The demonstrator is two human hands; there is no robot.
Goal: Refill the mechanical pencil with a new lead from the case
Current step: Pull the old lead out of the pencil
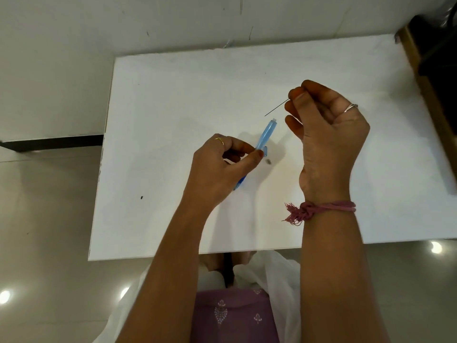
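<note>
My left hand grips a translucent blue mechanical pencil around its middle, above the white table. The pencil's open top end points up and to the right; its lower end shows below my palm. My right hand pinches a thin dark lead between thumb and forefinger. The lead slants down to the left, and its free tip hangs just above and left of the pencil's open end, not touching it. I see no lead case.
A small dark piece lies on the table right of the pencil. A tiny black speck sits near the table's left front. A dark wooden object stands at the right edge. A wall rises behind the table.
</note>
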